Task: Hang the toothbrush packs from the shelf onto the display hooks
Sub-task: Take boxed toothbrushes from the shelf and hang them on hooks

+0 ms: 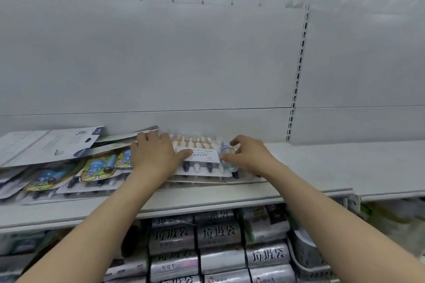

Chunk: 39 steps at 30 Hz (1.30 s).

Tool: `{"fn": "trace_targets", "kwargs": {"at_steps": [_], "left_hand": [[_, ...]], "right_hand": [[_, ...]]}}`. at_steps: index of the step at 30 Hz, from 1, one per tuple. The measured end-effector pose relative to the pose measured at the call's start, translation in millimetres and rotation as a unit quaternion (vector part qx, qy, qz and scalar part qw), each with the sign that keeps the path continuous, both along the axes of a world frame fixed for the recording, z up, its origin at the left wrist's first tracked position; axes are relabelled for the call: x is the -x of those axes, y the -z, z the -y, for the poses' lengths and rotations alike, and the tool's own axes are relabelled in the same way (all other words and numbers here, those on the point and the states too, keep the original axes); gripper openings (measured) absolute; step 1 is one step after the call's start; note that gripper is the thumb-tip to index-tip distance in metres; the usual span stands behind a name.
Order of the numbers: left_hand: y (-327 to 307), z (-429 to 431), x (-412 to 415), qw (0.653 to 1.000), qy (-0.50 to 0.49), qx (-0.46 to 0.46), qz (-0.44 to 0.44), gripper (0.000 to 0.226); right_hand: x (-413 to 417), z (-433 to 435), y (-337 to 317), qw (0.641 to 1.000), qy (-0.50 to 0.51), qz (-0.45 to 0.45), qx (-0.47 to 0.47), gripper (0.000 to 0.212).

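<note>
Pale grey shelf (310,167). Centre, toothbrush pack (200,156): peach bristles, white label, navy-and-white handles. Nine o'clock, yellow-and-blue packs (99,167). Six o'clock, silver rolls (218,234) with black lettering.

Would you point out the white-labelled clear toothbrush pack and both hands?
White-labelled clear toothbrush pack (207,156): head view, its white label.
Left hand (153,156): head view, back of hand.
Right hand (248,156): head view, back of hand.

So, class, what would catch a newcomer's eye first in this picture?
Both hands meet on a clear toothbrush pack on the shelf, the left hand laid on it, the right hand pinching its end. A jumbled pile of packs lies to the left, and silver rolls are stacked underneath.
</note>
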<state>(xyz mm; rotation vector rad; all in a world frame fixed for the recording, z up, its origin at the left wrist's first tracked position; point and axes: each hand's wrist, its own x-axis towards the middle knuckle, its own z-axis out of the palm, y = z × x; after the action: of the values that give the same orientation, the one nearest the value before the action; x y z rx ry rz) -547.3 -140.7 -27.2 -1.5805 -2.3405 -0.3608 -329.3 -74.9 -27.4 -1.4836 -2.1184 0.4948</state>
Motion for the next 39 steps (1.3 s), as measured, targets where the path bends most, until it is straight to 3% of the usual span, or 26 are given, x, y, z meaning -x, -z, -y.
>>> {"fn": "trace_targets", "kwargs": {"at_steps": [5,10,15,20,27,32,39], "left_hand": [[-2.9,-3.6,0.9,0.997,-0.062,0.041,0.009,0.104],[-8.0,-12.2,-5.9,0.988,-0.112,0.074,0.074,0.109],[-16.3,-18.0,-7.3,0.986,-0.100,0.108,0.078,0.126],[-15.3,-18.1,-22.8,0.991,-0.072,0.092,0.071,0.091],[-5.4,-21.9,-30.0,0.985,-0.112,0.104,0.084,0.108],[-13.3,-21.6,-48.8,0.990,-0.109,0.080,0.047,0.087],[-6.4,-25.3,-38.1,0.988,-0.075,-0.017,0.134,0.037]], "right_hand": [[-5.2,-11.6,-2.1,0.999,0.004,-0.027,0.022,0.062],[-23.8,-21.4,-0.5,0.980,-0.026,-0.170,0.104,0.065],[-36.6,-19.2,0.1,0.946,-0.092,-0.273,0.146,0.011],[-46.4,-21.5,8.4,0.928,-0.104,-0.330,0.142,0.022],[-56.4,-31.3,17.3,0.909,-0.090,-0.377,0.150,0.029],[-60.2,-32.0,21.8,0.902,-0.100,-0.392,0.153,0.032],[-63.4,-34.7,28.9,0.907,-0.118,-0.382,0.136,0.033]]}}
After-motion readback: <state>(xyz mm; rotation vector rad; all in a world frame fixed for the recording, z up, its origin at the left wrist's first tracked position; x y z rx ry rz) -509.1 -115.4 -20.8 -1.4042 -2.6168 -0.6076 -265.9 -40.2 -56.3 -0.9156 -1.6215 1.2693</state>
